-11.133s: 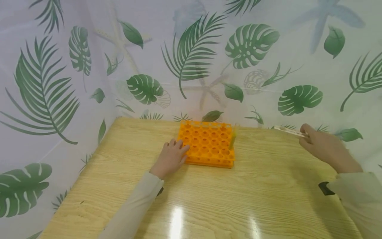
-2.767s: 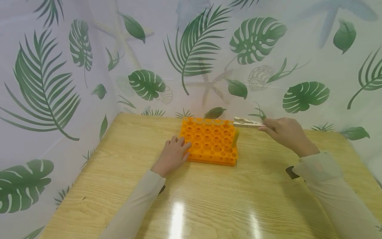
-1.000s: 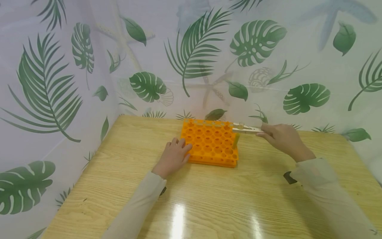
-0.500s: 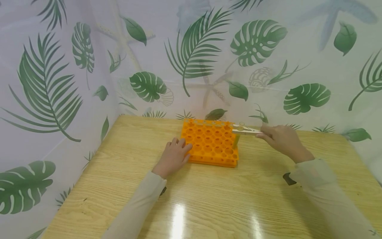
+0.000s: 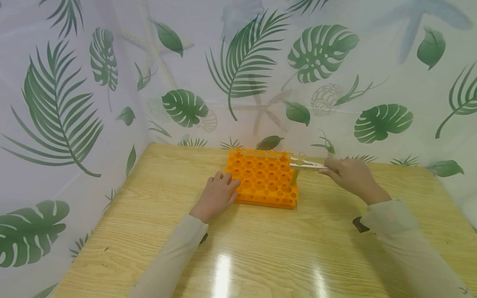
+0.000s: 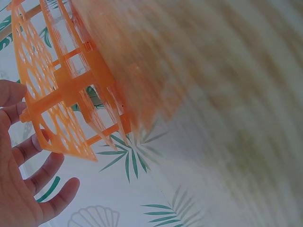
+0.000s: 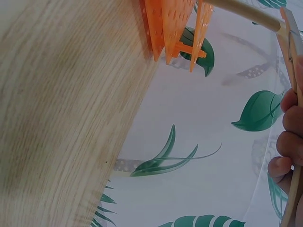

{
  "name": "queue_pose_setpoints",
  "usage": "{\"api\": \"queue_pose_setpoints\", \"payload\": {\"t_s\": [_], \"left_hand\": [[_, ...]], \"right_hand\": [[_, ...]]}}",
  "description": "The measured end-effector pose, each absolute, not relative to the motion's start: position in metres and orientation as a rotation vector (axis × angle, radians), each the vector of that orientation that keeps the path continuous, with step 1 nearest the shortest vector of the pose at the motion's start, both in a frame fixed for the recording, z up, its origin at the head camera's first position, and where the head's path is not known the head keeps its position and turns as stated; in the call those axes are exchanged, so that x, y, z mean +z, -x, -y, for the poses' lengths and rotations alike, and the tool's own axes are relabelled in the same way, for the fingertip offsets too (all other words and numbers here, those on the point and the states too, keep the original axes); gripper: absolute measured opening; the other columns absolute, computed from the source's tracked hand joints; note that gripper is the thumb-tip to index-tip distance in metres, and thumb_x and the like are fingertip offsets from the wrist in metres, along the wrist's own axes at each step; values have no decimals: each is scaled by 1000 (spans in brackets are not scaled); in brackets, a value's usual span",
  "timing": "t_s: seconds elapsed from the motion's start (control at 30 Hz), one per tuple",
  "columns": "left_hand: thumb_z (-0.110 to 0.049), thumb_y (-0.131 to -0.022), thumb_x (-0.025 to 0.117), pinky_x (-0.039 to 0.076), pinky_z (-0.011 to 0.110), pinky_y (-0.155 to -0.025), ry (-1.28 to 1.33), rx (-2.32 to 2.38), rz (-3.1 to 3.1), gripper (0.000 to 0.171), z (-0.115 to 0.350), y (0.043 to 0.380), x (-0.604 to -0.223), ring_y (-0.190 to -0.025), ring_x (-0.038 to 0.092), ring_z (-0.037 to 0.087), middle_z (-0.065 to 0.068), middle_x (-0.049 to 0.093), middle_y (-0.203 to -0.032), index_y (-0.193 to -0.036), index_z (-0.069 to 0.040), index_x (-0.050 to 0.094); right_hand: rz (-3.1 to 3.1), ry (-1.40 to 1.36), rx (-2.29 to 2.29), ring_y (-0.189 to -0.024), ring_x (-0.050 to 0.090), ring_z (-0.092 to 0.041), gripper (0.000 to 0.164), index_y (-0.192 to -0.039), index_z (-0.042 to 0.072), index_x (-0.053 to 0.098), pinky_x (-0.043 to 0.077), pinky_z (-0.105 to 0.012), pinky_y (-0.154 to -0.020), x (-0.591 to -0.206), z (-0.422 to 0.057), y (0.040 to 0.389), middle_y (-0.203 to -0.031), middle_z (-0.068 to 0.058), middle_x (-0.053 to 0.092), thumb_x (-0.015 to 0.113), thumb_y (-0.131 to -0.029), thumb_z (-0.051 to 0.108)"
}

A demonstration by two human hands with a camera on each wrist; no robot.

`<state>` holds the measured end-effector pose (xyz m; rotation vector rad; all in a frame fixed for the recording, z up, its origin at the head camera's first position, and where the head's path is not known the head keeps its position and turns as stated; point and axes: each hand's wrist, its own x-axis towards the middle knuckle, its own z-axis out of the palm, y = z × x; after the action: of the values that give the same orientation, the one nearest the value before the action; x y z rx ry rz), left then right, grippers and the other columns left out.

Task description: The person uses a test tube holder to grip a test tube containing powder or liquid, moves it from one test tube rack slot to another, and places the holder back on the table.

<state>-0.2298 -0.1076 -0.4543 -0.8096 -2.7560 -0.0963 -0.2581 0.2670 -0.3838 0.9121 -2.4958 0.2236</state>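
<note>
An orange test tube rack (image 5: 261, 178) with rows of round holes stands on the table. A glass test tube (image 5: 294, 177) with yellow contents stands upright at its right end. The left hand (image 5: 216, 196) holds the rack's left end; in the left wrist view its fingers (image 6: 49, 168) spread about the rack's corner (image 6: 61, 149). The right hand (image 5: 352, 176) grips a wooden test tube clamp (image 5: 309, 166), whose front end is around the tube's upper part, below the rim. In the right wrist view the clamp (image 7: 289, 52) meets the tube (image 7: 251, 12) at the top right.
The wood-grain table (image 5: 261, 248) ends against a white wall covering (image 5: 335, 95) printed with leaves and starfish, close behind the rack. A second covered wall (image 5: 56, 124) borders the left side. Dark straps show at both wrists.
Since the oldest frame the right hand has brought the clamp left from the table's far right to the tube. During the last second it shifts slightly left and down. The left hand stays put.
</note>
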Motion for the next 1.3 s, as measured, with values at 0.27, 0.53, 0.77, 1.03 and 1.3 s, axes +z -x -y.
{"api": "queue_pose_setpoints", "payload": {"t_s": [0.27, 0.53, 0.77, 1.03, 1.3], "left_hand": [[-31, -95, 54, 37, 35, -70, 811, -96, 2759, 18, 108, 230, -454, -86, 41, 23, 3, 47, -93, -108, -20, 51], [-31, -95, 54, 37, 35, -70, 811, -104, 2768, 17, 108, 230, -454, -87, 41, 23, 3, 47, -94, -108, -20, 50], [-31, -95, 54, 37, 34, -70, 813, -86, 2769, 17, 108, 228, -453, -87, 41, 23, 3, 46, -94, -108, -20, 50], [-30, -94, 55, 37, 35, -70, 816, -114, 2771, 18, 108, 228, -451, -86, 41, 24, 4, 47, -94, -108, -18, 50], [-32, -95, 54, 39, 37, -71, 813, -124, 2793, 20, 108, 228, -451, -88, 42, 25, 4, 47, -96, -110, -19, 50]], "right_hand": [[2496, -908, 224, -49, 18, -3, 35, -69, 18, 40, 17, -21, -48, -387, -267, 258, -55, 11, 23, 59, -89, 39], [2500, -917, 233, -49, 17, -2, 35, -68, 19, 38, 17, -20, -48, -390, -267, 258, -55, 11, 20, 62, -88, 35], [2487, -926, 229, -49, 16, -1, 36, -67, 19, 39, 17, -20, -48, -391, -266, 257, -54, 11, 20, 60, -89, 38], [2444, -962, 225, -49, 15, -1, 37, -66, 18, 39, 18, -19, -48, -394, -267, 258, -54, 11, 20, 60, -89, 38], [2437, -985, 223, -49, 14, -1, 37, -68, 16, 40, 17, -19, -48, -396, -267, 259, -53, 11, 20, 53, -92, 41]]}}
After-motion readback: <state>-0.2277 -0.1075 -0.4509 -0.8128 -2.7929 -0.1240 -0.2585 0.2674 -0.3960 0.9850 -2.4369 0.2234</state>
